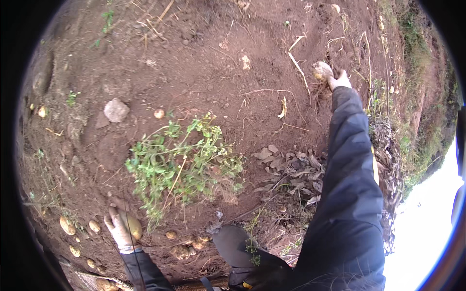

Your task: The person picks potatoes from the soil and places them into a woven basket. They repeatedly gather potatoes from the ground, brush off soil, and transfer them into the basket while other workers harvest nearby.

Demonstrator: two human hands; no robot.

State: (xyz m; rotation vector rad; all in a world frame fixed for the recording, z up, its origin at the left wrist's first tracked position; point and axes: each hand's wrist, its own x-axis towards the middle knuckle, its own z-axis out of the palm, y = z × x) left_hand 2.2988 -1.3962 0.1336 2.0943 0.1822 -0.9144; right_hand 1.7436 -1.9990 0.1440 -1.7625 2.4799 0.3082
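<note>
My right hand (340, 80) reaches out at the upper right, gripping a large potato (322, 70) caked with soil. Loose earth and roots lie just beneath it. At the lower left, my left hand (118, 227), in what looks like a pale glove, has its fingers around one side of a big yellowish potato (134, 226) low against the soil. Its thumb is hidden. Several smaller potatoes (67, 225) lie on the ground left of that hand. To its right, another group of potatoes (181, 251) rests near my bent leg (242, 243).
An uprooted leafy green plant (174, 163) lies between my hands. Beyond it sit a grey stone (116, 110) and a small potato (159, 114). Dry leaves (295, 167) are heaped beside my right arm. A woven sack (85, 280) with potatoes shows at the bottom left.
</note>
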